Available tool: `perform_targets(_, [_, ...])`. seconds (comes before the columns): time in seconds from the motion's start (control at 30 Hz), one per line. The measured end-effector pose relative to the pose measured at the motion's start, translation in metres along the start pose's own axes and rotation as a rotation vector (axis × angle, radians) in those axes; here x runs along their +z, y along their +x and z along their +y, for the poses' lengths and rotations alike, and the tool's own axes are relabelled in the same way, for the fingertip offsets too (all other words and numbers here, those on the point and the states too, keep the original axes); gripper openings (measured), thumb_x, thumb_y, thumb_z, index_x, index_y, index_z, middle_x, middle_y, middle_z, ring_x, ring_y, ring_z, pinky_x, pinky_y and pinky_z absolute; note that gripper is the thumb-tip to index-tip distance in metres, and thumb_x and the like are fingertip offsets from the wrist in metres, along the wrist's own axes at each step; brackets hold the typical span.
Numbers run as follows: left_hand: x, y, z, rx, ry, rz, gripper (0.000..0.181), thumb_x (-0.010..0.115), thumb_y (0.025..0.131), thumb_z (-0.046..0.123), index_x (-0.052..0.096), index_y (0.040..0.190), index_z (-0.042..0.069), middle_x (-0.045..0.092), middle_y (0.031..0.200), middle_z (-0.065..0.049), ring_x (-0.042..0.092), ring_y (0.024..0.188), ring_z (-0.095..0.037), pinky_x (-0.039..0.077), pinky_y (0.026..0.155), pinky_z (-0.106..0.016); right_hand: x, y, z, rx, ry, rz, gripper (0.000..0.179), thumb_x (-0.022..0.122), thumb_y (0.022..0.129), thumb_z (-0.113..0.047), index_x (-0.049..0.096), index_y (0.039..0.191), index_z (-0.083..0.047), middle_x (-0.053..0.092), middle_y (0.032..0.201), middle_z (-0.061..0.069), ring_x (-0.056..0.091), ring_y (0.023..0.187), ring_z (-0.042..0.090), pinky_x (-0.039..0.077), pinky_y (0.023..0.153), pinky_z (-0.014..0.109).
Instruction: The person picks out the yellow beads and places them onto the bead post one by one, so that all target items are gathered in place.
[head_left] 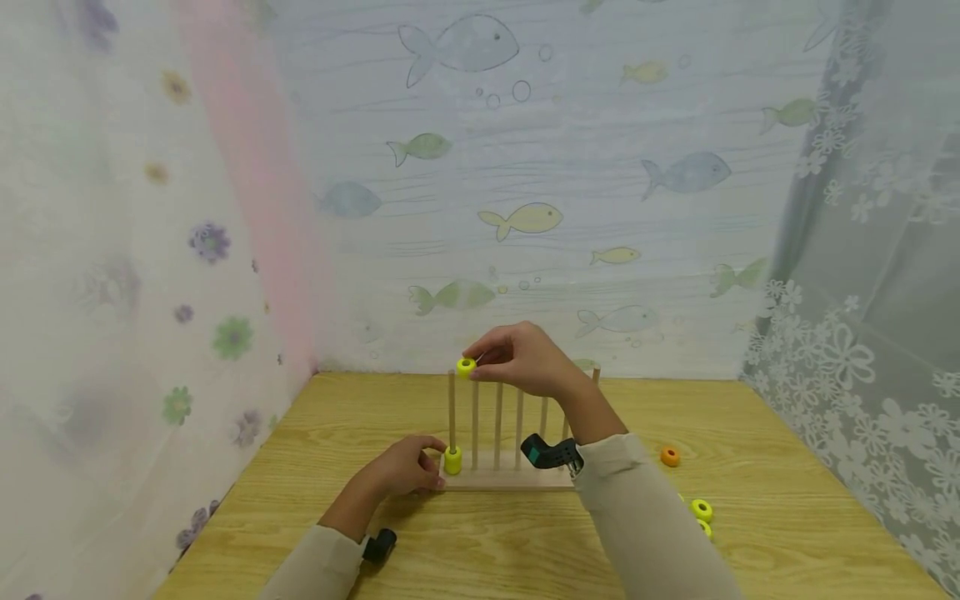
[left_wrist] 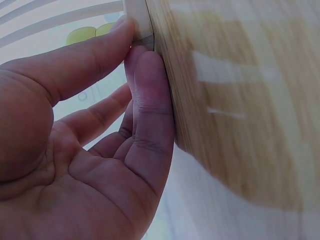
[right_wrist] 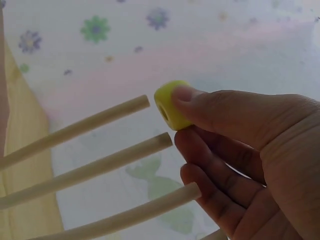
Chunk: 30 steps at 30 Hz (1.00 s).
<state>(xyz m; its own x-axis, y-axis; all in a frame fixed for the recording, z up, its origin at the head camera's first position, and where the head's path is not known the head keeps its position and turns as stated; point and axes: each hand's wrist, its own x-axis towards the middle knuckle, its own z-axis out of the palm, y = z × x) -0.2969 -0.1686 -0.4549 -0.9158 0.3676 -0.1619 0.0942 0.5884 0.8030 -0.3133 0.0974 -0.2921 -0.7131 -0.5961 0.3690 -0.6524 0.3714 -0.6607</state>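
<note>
My right hand point(head_left: 528, 362) pinches a yellow bead point(head_left: 467, 367) between thumb and fingers, close to the tops of the leftmost pegs of a wooden peg rack point(head_left: 510, 478). In the right wrist view, the hole of this yellow bead point(right_wrist: 165, 111) faces the peg ends, and a gap parts it from the nearest peg point(right_wrist: 142, 102). My left hand point(head_left: 405, 467) grips the left end of the rack's base; in the left wrist view its thumb and fingers hold the base's corner point(left_wrist: 140, 22). Stacked yellow beads point(head_left: 453, 461) sit low on the leftmost peg.
On the table point(head_left: 300, 500), right of the rack, lie an orange bead point(head_left: 670, 456) and several yellow beads point(head_left: 702, 510), some partly hidden by the right sleeve. A fish-printed curtain point(head_left: 525, 275) hangs behind the table, with more curtains at both sides.
</note>
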Motion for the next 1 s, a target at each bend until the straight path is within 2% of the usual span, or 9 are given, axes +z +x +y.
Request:
perform_targets(0.4, [-0.002, -0.001, 0.001, -0.011, 0.005, -0.008, 0.064, 0.083, 0.089, 0.013, 0.054, 0.145, 0.003, 0.066, 0.097, -0.009, 0.068, 0.078, -0.019, 0.058, 0.069, -0.035, 0.011, 0.008, -0.002, -0.025, -0.012, 0.025, 0.024, 0.079, 0.094, -0.019, 0.078, 0.118, -0.015, 0.077, 0.11, 0.0, 0.074, 0.094, 0.01, 0.06, 0.082, 0.029])
perform_targets(1.0, [-0.002, -0.001, 0.003, -0.013, 0.007, -0.008, 0.063, 0.083, 0.089, 0.012, 0.053, 0.145, 0.002, 0.067, 0.099, -0.009, 0.068, 0.079, -0.019, 0.058, 0.07, -0.036, 0.018, 0.01, -0.001, 0.019, 0.027, 0.048, 0.023, 0.08, 0.093, -0.017, 0.079, 0.116, -0.015, 0.077, 0.109, 0.0, 0.074, 0.092, 0.01, 0.061, 0.082, 0.029])
